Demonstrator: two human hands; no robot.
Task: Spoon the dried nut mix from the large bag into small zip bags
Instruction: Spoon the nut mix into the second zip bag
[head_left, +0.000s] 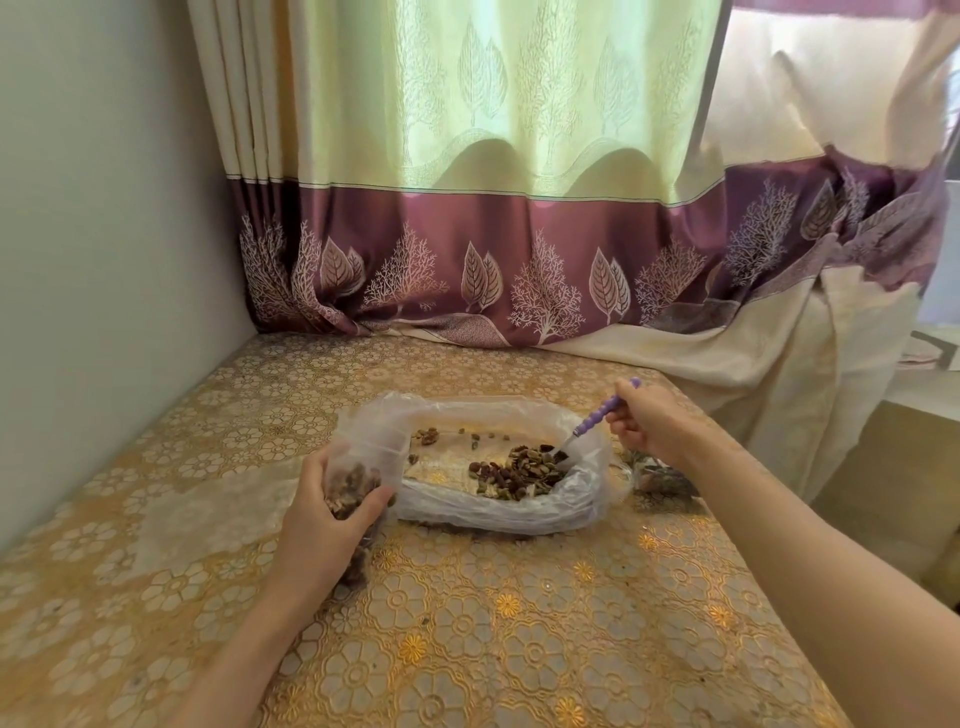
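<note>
Head view: right hand (647, 423) is gripping the spoon (597, 418) in the mix (519, 470), left hand (332, 512) is clutching a floppy zip bag (358, 480), risking spills.

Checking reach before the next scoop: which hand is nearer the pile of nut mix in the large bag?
Right. The right hand holds the spoon just right of the pile; the left hand grips the small zip bag farther off, beyond the large bag's left end.

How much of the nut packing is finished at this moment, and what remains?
Done: one filled small bag lies behind the right arm. In hand: the left hand holds a zip bag already partly full, while the right hand digs the spoon into the nuts. Left: only a small heap and some scattered pieces remain in the large bag.
</note>
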